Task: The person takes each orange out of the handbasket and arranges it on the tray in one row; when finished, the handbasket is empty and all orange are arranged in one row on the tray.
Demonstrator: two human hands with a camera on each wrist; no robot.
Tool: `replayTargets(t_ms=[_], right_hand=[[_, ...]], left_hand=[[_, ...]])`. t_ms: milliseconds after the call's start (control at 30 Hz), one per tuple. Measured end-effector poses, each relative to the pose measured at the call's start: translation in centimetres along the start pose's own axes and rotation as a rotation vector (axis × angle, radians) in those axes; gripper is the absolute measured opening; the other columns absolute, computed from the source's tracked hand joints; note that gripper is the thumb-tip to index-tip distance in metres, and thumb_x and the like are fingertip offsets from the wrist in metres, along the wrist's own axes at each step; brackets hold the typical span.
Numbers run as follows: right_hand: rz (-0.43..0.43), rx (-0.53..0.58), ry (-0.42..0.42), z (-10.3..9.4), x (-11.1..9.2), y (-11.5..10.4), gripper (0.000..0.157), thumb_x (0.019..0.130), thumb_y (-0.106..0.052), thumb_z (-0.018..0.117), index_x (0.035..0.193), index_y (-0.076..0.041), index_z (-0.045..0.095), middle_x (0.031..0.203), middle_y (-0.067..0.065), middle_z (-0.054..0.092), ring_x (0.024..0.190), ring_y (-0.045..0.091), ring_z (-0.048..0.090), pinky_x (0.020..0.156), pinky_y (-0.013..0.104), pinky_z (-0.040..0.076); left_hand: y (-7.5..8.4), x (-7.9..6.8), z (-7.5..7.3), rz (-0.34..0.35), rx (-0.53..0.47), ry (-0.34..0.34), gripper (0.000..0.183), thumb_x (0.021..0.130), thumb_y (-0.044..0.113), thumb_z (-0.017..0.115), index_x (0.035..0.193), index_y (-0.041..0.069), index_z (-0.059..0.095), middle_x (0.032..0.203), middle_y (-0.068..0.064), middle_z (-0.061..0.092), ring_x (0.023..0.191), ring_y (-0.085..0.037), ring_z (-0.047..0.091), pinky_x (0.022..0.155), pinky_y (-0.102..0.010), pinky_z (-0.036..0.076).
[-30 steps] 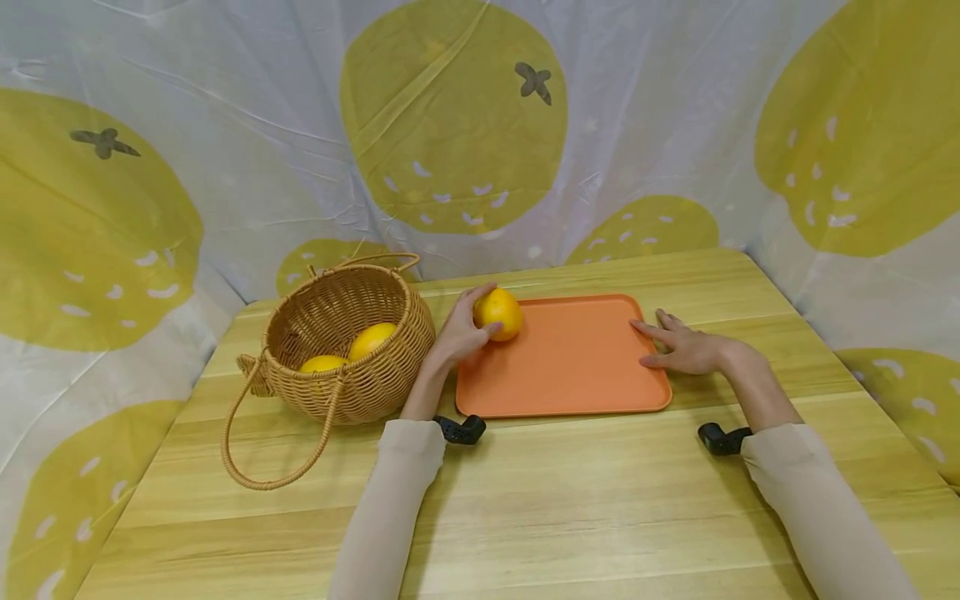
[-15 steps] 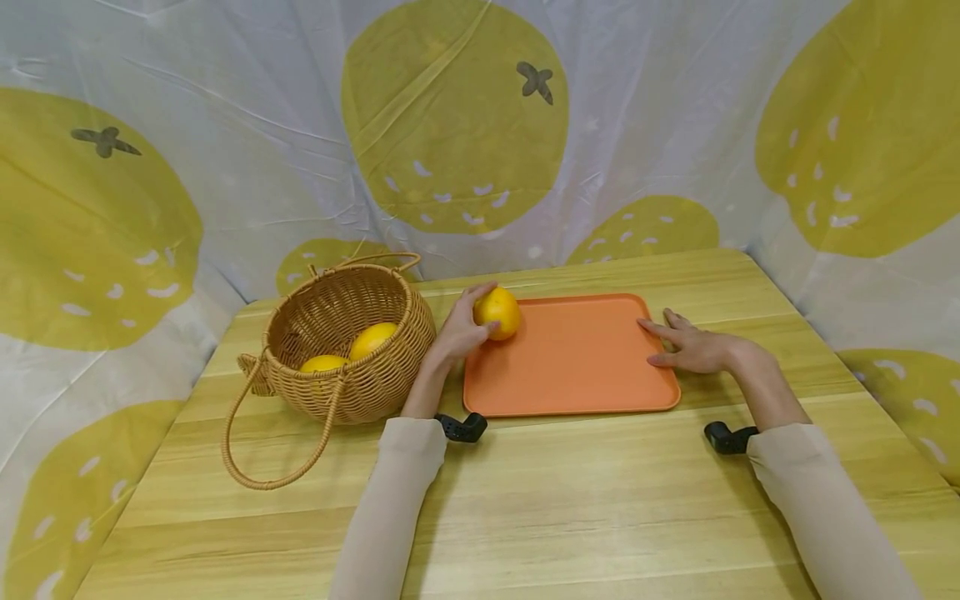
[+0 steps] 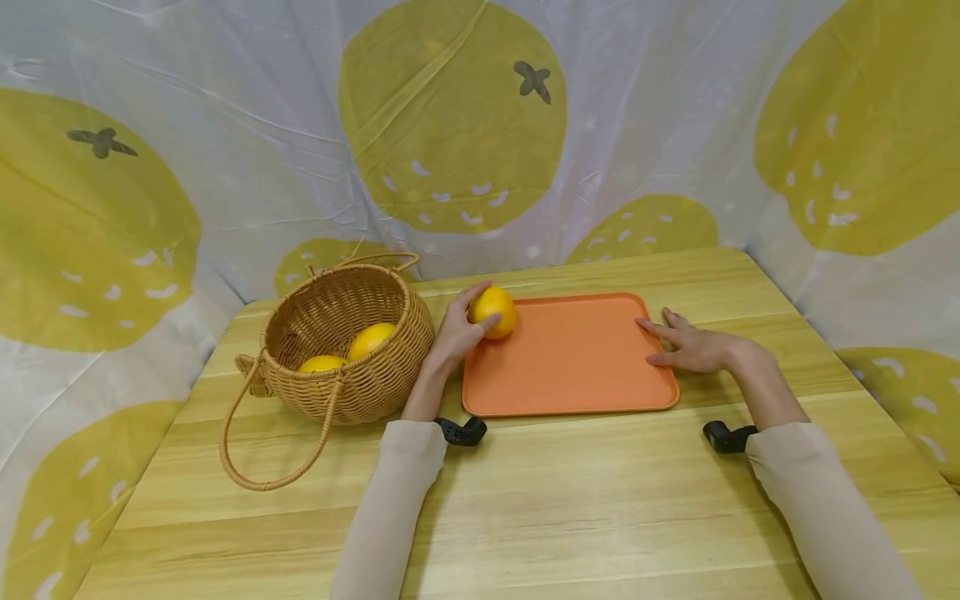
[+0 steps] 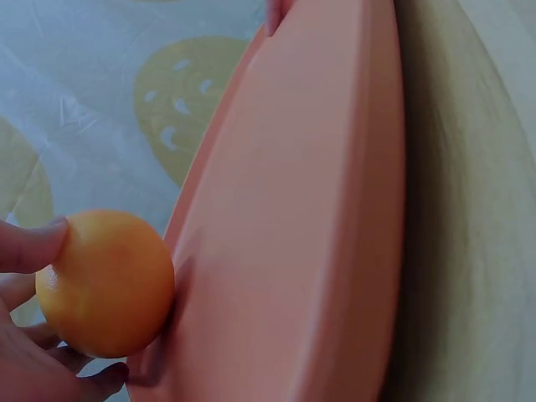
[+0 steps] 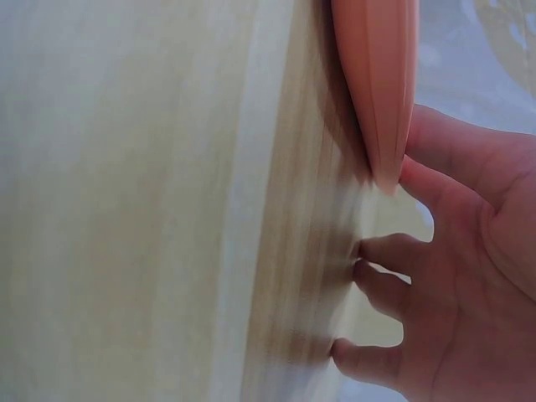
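My left hand (image 3: 456, 331) holds an orange (image 3: 496, 313) between thumb and fingers at the back left corner of a flat orange-coloured tray (image 3: 570, 354). In the left wrist view the orange (image 4: 109, 285) sits right at the tray's rim, with the thumb on one side and fingertips beneath. At the tray's right edge, my right hand (image 3: 697, 346) lies with spread fingers, thumb and a fingertip touching the rim. The right wrist view shows its other fingertips (image 5: 360, 270) resting on the wood beside the tray corner (image 5: 381, 126).
Left of the tray stands a round wicker basket (image 3: 390, 367) with two more oranges (image 3: 372, 340) inside. Its looped handle (image 3: 273, 483) hangs down onto the wooden table (image 3: 570, 508). A fruit-printed cloth (image 3: 645, 100) hangs behind and at both sides.
The tray and my right hand have shifted slightly to the right. My left hand stays around the orange, which has moved a little to the left.
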State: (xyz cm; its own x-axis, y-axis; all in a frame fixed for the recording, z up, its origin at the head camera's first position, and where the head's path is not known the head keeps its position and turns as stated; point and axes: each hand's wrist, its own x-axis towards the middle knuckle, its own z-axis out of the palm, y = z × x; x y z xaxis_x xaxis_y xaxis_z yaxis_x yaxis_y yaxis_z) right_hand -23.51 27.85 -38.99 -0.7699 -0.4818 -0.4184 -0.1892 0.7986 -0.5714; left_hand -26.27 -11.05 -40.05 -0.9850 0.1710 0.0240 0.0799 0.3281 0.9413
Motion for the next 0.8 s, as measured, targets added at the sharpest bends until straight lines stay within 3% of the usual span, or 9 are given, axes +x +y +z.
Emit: replayTargets(t_ms=[800], right_hand=[[0.004,-0.020,-0.003,-0.06,-0.13,-0.19,0.083,0.106,-0.041,0.057,0.165,-0.002,0.013,0.164,0.040,-0.014,0.151,0.062,-0.011,0.113,0.083,0.007]], left_hand=[[-0.28,-0.23,0.14,0.025,0.002,-0.017,0.066,0.100,0.007,0.066,0.160,0.009,0.038,0.167,-0.016,0.031,0.152,-0.038,0.035,0.125,-0.053,0.030]])
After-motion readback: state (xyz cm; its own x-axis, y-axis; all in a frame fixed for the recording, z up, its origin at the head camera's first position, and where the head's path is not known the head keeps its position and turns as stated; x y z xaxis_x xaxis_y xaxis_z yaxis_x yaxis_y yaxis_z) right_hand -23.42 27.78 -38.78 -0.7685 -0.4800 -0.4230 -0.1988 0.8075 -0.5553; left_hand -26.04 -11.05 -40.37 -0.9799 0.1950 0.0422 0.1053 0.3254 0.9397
